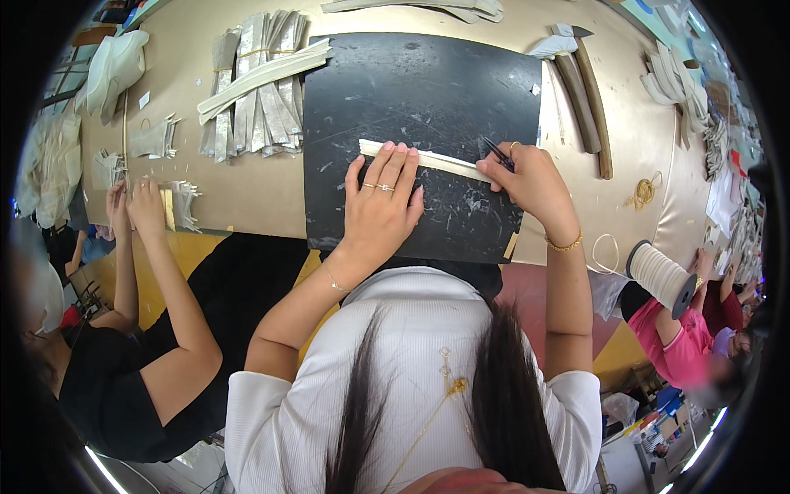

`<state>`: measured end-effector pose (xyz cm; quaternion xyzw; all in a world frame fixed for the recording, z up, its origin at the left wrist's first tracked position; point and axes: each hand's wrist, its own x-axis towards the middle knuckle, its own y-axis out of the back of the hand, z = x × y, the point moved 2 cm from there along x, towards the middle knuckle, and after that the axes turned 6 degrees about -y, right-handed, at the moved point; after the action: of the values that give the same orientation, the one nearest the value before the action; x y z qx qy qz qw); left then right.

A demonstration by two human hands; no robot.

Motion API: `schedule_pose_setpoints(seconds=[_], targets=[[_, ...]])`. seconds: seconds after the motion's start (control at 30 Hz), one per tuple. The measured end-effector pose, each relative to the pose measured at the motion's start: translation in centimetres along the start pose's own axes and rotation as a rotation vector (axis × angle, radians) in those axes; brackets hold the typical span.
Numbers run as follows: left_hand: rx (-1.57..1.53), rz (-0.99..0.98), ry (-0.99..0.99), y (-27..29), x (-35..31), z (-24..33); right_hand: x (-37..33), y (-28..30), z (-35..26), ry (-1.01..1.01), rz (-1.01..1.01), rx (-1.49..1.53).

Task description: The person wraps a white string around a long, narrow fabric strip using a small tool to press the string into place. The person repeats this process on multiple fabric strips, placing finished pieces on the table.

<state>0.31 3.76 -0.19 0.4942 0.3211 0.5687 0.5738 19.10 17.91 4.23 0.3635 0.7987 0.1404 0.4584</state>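
Table: topped with a smooth, tan, faintly shiny sheet (263,198).
Mat: black, flat, 4-sided (411,90); scuffed all over with pale scratches and specks.
Bundles: stiff grey strips (267,107), mottled, tied with a band; crossed by a slimmer cream bundle (263,80).
Handles: 2 long, brown, slightly curved (594,115), laid side by side to the right of the mat.
Spool: white cord (658,273), closely wound between black discs.
Strip: off-white, narrow, nearly straight (453,165); ridged lengthwise, blunt at the left end; laid across the mat's middle, tilted slightly down to the right. Layer count cannot be told.
Left hand: laid over the strip (378,202); fingertips pressed on it, 3 fingers nearly together, thumb apart.
Right hand: closed around a slim black tool (499,155), thumb and finger set at the strip's right end (527,181).
Edges: mat's left edge overlapped by the cream bundle's tip; right edge neared by the right hand.
Room: bare mat left beyond the strip, up to the far edge.
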Motion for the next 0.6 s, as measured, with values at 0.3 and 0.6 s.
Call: schedule_pose_setpoints(seconds=[0.3,0.6], targets=[[0.084,-0.017,-0.013,-0.6,-0.1,0.2,0.2,-0.6,0.6,0.051,0.040,-0.010],[0.132,-0.075,0.033,-1.4,0.3,2.3,0.3,-1.0,1.0,0.077,0.076,0.010]])
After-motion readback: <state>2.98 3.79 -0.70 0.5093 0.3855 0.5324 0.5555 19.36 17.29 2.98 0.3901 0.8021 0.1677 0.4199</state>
